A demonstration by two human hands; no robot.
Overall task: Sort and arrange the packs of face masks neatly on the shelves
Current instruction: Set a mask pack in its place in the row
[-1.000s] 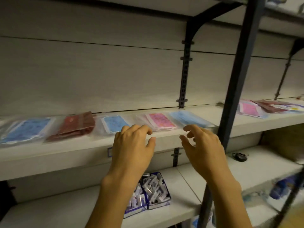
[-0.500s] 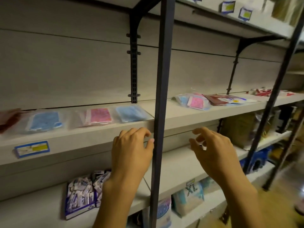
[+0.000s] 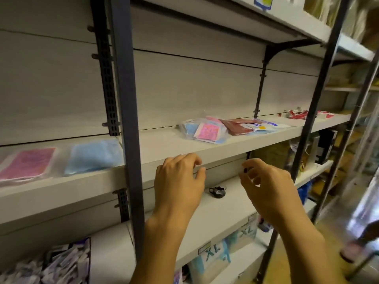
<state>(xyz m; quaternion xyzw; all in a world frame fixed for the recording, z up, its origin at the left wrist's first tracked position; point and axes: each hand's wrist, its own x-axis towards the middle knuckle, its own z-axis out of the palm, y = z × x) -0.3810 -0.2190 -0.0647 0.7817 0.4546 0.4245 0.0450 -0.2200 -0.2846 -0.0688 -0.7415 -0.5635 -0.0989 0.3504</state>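
Observation:
A loose pile of mask packs (image 3: 221, 129), pink, blue and dark red, lies on the grey middle shelf (image 3: 170, 144) right of the dark post. Left of the post a pink pack (image 3: 27, 162) and a light blue pack (image 3: 95, 155) lie flat side by side. My left hand (image 3: 178, 181) hovers in front of the shelf's front edge, fingers loosely curled, holding nothing. My right hand (image 3: 266, 185) hangs beside it to the right, fingers also loosely bent and empty. Both hands are below and short of the pile.
A dark metal post (image 3: 127, 119) stands just left of my left hand. A small black cup (image 3: 217, 191) sits on the lower shelf between my hands. A box of small sachets (image 3: 61, 263) is at lower left. Red-and-white boxes (image 3: 297, 114) lie farther right on the middle shelf.
The view has swung right along the shelf: the row of flat packs slid to the left edge and the mixed pile came near centre. Both hands moved right with it, still empty.

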